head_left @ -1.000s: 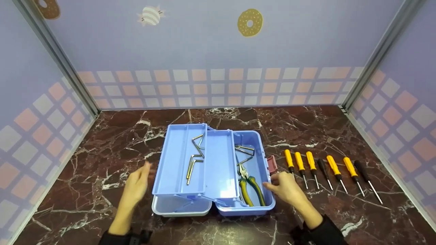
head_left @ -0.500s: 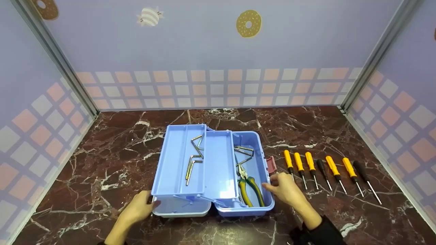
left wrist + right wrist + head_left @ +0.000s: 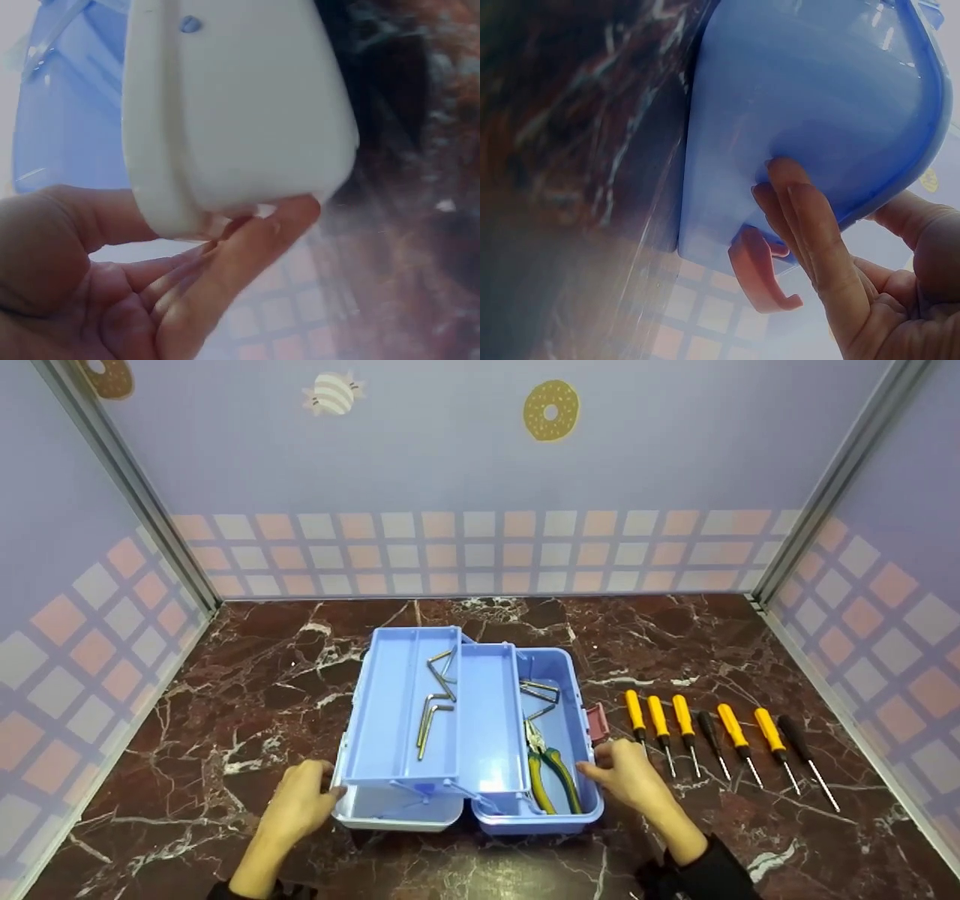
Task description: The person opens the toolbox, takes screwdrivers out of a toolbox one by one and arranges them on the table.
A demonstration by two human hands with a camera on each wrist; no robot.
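A blue toolbox [image 3: 541,826] stands unfolded, its white lid [image 3: 255,112] spread to the left and tilted slightly up. My left hand [image 3: 298,804] grips the lid's left edge, thumb inside and fingers against the outer face. On the right side wall, my right hand [image 3: 628,774] pinches the rim, thumb inside and fingertips pressed to the outside. Several hex keys [image 3: 424,726] lie in the upper tray [image 3: 386,690]. The lower tray [image 3: 487,712] overhangs the base, where pliers [image 3: 537,771] with yellow-green handles and more hex keys [image 3: 541,688] lie.
To the right of the box, several screwdrivers [image 3: 732,726] with yellow or black handles lie in a row on the dark marbled table [image 3: 255,690]. A pink latch [image 3: 598,723] sticks out from the box's right side. Patterned panels [image 3: 480,472] enclose the back and sides.
My left hand came down and took hold of the lid's left edge, which has since risen slightly. The upper tray with its hex keys shifted up and rightward. My right hand stayed put.
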